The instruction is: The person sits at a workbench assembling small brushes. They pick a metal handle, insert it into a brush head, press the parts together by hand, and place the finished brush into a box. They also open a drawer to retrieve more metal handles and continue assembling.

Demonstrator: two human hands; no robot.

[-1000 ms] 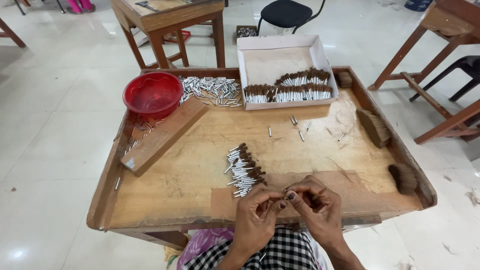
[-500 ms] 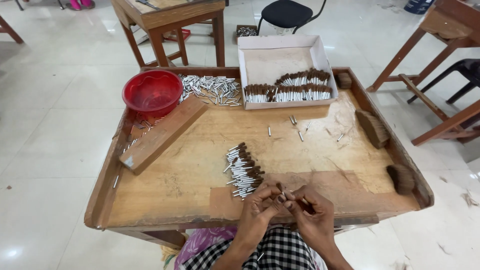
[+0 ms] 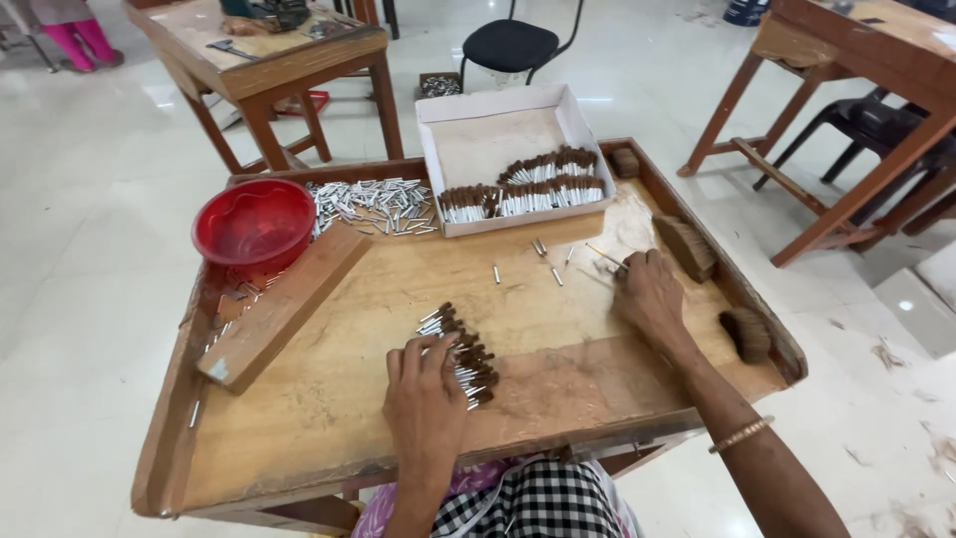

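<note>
Head view. The left hand [image 3: 426, 384] lies flat and open, fingers spread, its fingertips touching a pile of brown rolled sticks [image 3: 463, 352] at the middle of the wooden tray table [image 3: 329, 399]. The right hand [image 3: 649, 291] reaches right, fingertips pinching a thin stick [image 3: 603, 255] beside a brush [image 3: 685, 247]. Behind stand a red bowl [image 3: 254, 222], a white box [image 3: 508, 149] of finished sticks, and loose white tubes [image 3: 373, 202].

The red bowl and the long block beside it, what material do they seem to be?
The red bowl looks like glossy moulded plastic, going by its even colour and sheen. The long block appears to be bare, unvarnished wood: matte brown with visible grain.
</note>
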